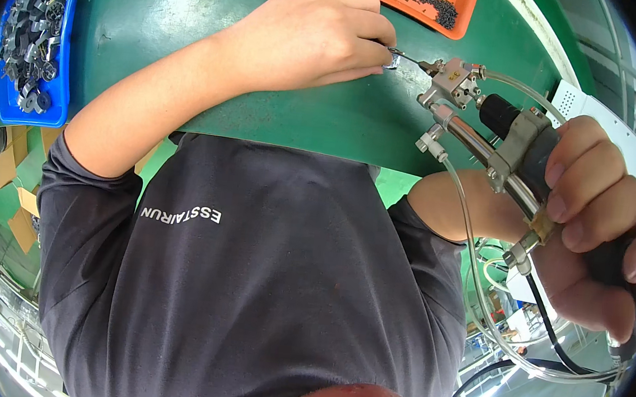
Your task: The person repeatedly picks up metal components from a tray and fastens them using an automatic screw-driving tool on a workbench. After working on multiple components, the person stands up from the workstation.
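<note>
My left hand [321, 42] reaches over the green table, its fingers pinched round a small part with a shiny silvery piece [393, 62] showing at the fingertips. The rest of that part is hidden by the fingers. In my right hand [590, 198] is a powered screwdriver [497, 128] with a metal feed head, a black collar and clear air hoses. It lies slantwise, its thin tip pointing left and meeting or almost meeting the small part; contact cannot be made out.
An orange tray [468, 6] with tiny black screws lies beyond my left hand. At the far left a blue bin [58, 101] holds many small black and metallic parts. A white perforated box [572, 104] stands at the right. Clear hoses [464, 205] hang below the screwdriver.
</note>
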